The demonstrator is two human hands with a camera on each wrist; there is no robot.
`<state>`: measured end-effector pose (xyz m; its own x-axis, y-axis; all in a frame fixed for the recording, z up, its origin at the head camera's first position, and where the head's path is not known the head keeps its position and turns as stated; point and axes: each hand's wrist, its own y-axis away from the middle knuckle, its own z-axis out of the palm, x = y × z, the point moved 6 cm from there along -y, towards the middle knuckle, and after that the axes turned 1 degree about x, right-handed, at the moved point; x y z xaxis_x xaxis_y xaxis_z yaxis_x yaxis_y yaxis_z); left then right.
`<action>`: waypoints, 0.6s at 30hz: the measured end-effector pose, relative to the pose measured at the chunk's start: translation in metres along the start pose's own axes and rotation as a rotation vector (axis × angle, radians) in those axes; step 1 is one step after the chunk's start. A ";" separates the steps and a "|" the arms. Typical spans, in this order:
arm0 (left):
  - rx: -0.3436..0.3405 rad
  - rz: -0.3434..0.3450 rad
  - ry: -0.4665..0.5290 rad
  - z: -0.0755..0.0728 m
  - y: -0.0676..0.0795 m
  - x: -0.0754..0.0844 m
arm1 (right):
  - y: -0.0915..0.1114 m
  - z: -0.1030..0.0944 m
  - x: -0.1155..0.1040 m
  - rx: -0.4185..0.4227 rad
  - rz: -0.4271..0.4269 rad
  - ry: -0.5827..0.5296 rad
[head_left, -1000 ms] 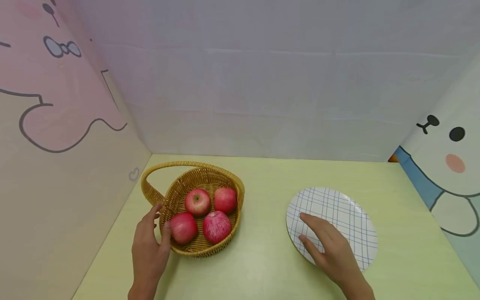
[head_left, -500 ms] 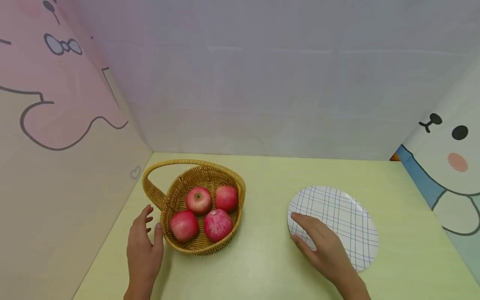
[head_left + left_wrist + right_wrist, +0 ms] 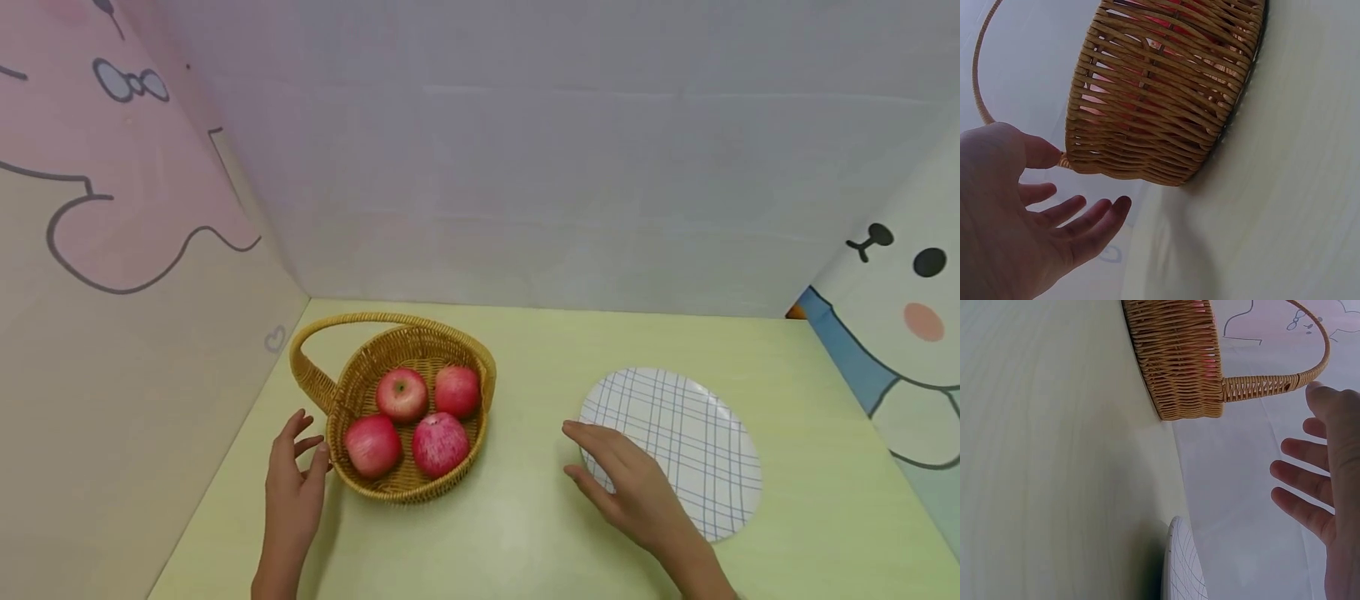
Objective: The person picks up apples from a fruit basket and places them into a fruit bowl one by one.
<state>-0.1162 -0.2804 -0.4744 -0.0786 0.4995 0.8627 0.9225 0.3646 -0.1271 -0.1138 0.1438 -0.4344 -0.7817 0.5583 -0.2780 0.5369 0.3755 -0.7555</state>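
A brown wicker basket (image 3: 352, 483) with a tall arched handle (image 3: 390, 317) stands on the left part of the table. Several red apples (image 3: 402, 395) lie inside it. My left hand (image 3: 292, 487) is beside the basket's left wall, fingers spread and thumb close to the rim; the left wrist view shows the same hand (image 3: 1041, 219) with nothing in its grasp. On the right, my right hand (image 3: 630, 492) hovers over the left edge of a round white plate (image 3: 697, 442) with blue grid lines. Its fingers are relaxed and hold nothing.
The pale yellow-green table (image 3: 517, 533) meets a whitish back wall (image 3: 525, 192). A printed side wall (image 3: 150, 208) rises close by the basket on the left, and another printed panel (image 3: 915, 333) borders the right side.
My right hand has drifted left, toward the plate's left edge. The left hand has moved slightly away from the basket's rim. Basket, apples and plate keep their places; the head view has tilted a little.
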 end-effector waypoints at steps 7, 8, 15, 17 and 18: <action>-0.118 -0.087 0.071 0.007 -0.003 -0.012 | -0.005 0.006 -0.003 -0.025 -0.007 -0.019; -0.125 -0.094 0.077 0.008 -0.003 -0.013 | -0.006 0.007 -0.003 -0.028 -0.008 -0.020; -0.199 -0.174 0.218 0.009 -0.002 -0.020 | -0.012 0.013 -0.006 -0.042 -0.026 -0.018; -0.222 -0.215 0.271 0.009 -0.003 -0.022 | -0.014 0.015 -0.007 -0.052 -0.025 -0.018; -0.229 -0.229 0.298 0.009 -0.003 -0.022 | -0.014 0.016 -0.008 -0.059 -0.024 -0.018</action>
<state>-0.1212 -0.2851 -0.4973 -0.2088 0.1652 0.9639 0.9567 0.2391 0.1663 -0.1208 0.1221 -0.4310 -0.7999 0.5354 -0.2711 0.5351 0.4316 -0.7262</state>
